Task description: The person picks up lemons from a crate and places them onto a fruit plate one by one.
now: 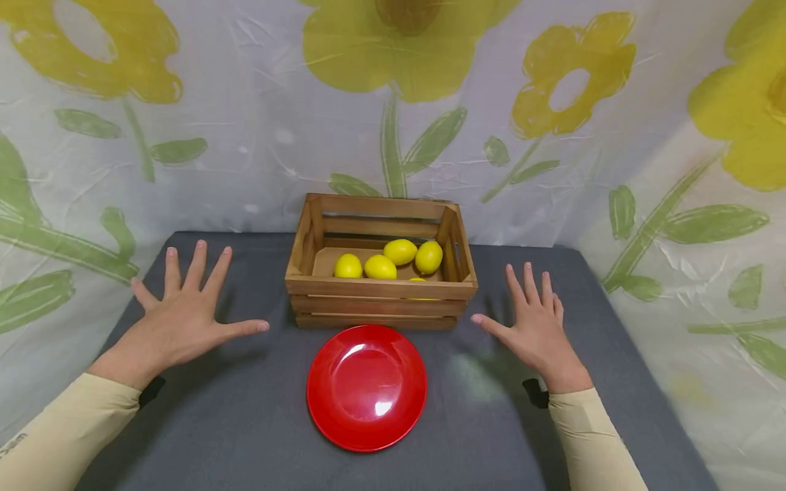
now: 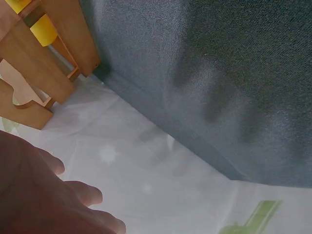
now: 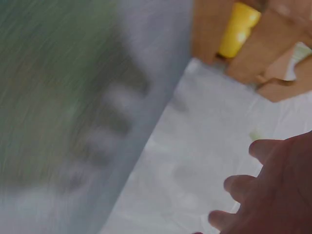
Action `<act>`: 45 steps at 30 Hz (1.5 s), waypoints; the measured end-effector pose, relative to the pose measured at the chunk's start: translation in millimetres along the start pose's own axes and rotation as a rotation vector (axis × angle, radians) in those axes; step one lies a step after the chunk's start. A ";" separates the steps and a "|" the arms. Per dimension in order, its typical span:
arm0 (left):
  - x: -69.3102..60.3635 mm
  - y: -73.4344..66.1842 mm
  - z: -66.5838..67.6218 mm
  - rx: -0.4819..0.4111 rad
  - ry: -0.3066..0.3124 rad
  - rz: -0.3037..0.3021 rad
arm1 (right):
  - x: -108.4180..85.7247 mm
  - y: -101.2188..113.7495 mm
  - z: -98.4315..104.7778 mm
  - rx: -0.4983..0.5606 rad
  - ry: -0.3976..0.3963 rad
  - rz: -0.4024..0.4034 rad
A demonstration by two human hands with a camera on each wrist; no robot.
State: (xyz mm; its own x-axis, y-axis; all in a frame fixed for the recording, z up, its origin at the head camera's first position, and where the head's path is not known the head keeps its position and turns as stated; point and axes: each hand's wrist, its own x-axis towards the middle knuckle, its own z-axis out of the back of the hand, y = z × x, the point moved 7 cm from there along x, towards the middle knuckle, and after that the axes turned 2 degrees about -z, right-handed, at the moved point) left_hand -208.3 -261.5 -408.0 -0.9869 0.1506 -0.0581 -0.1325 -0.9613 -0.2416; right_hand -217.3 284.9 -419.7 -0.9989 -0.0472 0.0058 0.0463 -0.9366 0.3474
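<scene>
My left hand is spread over the left side of the table, fingers straight and holding nothing. On the right, my right hand also hovers with its fingers extended, and it too holds nothing. Between them, toward the back, stands a slatted wooden crate. Several yellow lemons lie inside it, among them one lemon near the back and another lemon at the left; one is mostly hidden behind the front slats. In front of the crate lies a round red plate. Neither hand touches crate or plate.
A dark grey cloth covers the table. Behind it and along both sides hangs a pale curtain painted with yellow flowers and green leaves. The crate's back stands close to this curtain.
</scene>
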 end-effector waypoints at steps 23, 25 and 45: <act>32.6 -79.0 52.9 -0.127 -0.037 -0.171 | 34.1 45.5 -16.1 0.957 -0.129 0.100; 37.7 -94.9 62.1 -0.113 -0.034 -0.204 | 36.3 49.0 -19.9 0.966 -0.142 0.100; 133.9 -195.7 74.9 0.032 0.145 -0.390 | 42.5 68.1 -47.4 0.967 -0.146 -0.003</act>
State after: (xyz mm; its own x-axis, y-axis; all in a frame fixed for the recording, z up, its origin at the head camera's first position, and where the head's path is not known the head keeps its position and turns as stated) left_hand -321.5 -70.5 -296.0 -0.8391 0.5339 -0.1045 -0.4991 -0.8319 -0.2428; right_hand -256.0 202.6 -440.2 -0.9935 0.0590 0.0969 0.0797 -0.2444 0.9664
